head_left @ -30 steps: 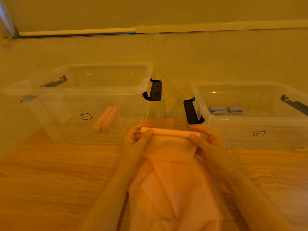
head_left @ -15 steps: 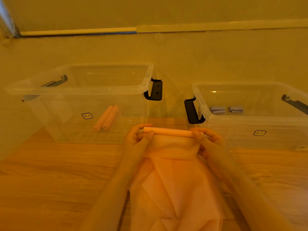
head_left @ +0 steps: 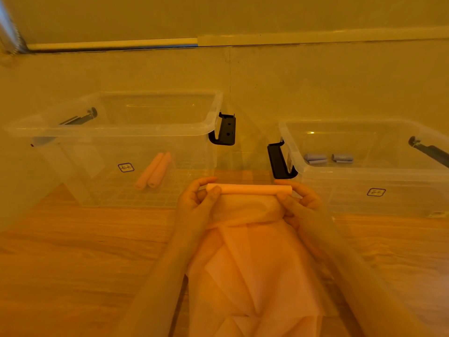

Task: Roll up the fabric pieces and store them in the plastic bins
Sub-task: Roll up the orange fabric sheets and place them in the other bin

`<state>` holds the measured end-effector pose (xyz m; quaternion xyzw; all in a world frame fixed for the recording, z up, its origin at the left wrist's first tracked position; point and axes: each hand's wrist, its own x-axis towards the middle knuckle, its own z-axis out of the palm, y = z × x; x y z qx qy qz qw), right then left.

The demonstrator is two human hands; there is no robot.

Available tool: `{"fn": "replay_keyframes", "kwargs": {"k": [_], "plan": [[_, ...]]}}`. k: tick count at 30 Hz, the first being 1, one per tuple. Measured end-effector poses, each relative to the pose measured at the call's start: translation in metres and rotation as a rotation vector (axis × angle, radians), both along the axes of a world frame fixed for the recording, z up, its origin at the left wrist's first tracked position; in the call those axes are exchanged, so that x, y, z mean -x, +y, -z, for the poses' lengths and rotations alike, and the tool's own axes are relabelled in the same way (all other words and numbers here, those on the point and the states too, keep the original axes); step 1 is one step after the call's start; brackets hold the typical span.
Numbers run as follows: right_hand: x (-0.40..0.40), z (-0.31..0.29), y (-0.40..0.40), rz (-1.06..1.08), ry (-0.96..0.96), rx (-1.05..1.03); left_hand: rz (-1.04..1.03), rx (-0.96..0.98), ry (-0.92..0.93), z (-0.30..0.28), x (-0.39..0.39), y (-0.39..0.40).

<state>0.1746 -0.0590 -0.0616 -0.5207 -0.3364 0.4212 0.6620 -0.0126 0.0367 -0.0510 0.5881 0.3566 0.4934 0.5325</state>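
- At the left of the frame we see a clear plastic bin (head_left: pixel 116 132) with two pink fabric rolls (head_left: pixel 155 170) lying side by side, touching, on its gridded bottom; a black latch handle (head_left: pixel 224 130) hangs at its right end.
- At the right, a second clear bin (head_left: pixel 364 186) holds two grey-blue fabric rolls (head_left: pixel 328 158) lying near each other, with a black handle (head_left: pixel 279 161) at its left end.
- Both bins stand on the wooden counter (head_left: pixel 73 251), well apart, against a pale wall (head_left: pixel 267 81).
- In the centre, between the bins' near corners, we see the pink fabric piece (head_left: pixel 252 263), its far edge wound into a tight roll (head_left: pixel 250 189) lying crosswise.
- The left hand (head_left: pixel 196 203) pinches the roll's left end between thumb and fingers; the right hand (head_left: pixel 303 203) grips its right end likewise.
- The unrolled fabric trails toward the bottom of the frame, creased, between the forearms.
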Motion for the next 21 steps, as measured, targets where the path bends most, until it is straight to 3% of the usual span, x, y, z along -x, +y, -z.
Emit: {"fn": "replay_keyframes", "kwargs": {"k": [21], "plan": [[0.0018,-0.0027,-0.0008,-0.013,0.055,0.004,0.052,0.060,-0.031,-0.0023,0.0029,-0.0002]]}}
